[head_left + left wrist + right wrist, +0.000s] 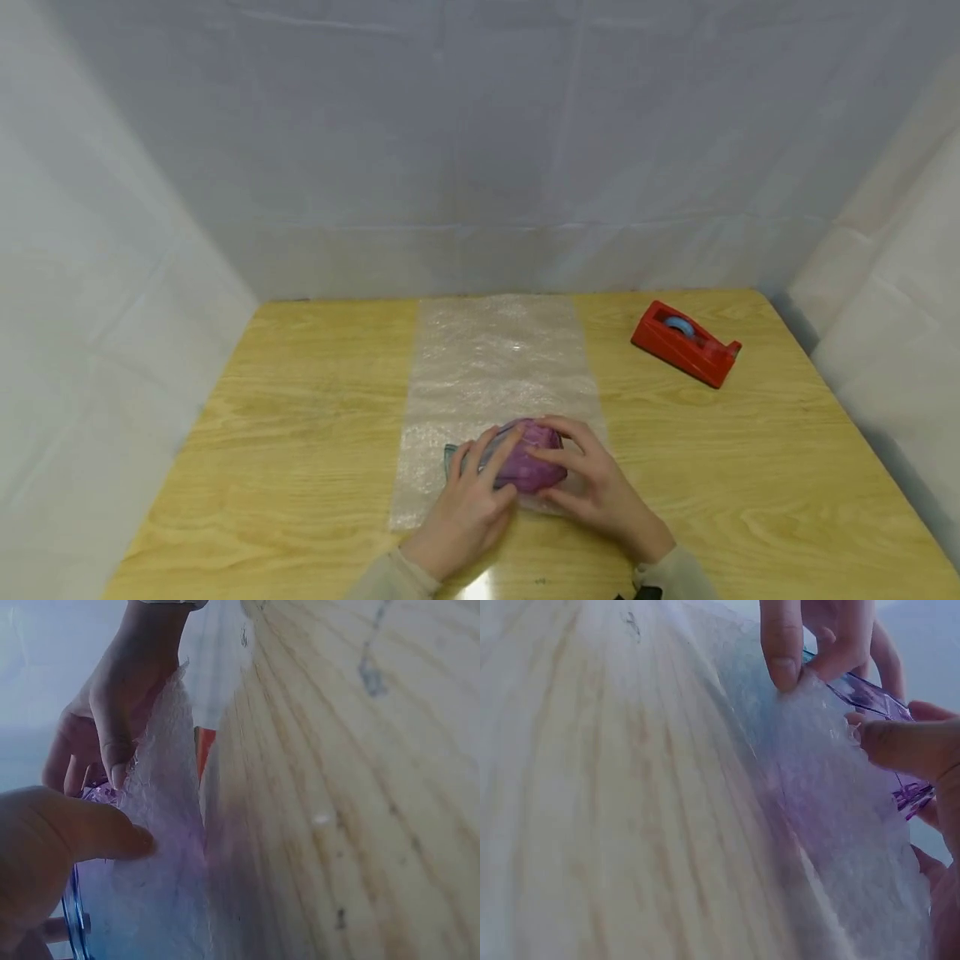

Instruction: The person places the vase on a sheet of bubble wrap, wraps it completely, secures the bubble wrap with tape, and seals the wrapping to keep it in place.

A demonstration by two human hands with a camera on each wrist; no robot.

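A see-through glass vase, purple at one end and teal at the other, lies on its side on the near part of a bubble wrap sheet. My left hand grips its middle, fingers spread over the top. Around the purple end curl the fingers of my right hand. In the left wrist view, the near edge of the bubble wrap stands raised against the vase, with the left thumb on it. The right wrist view shows the right thumb touching the wrap near its upper edge. Fingers hide part of the vase.
A red tape dispenser with a blue-cored roll sits at the back right of the wooden table. White sheeting hangs behind the table and along both sides.
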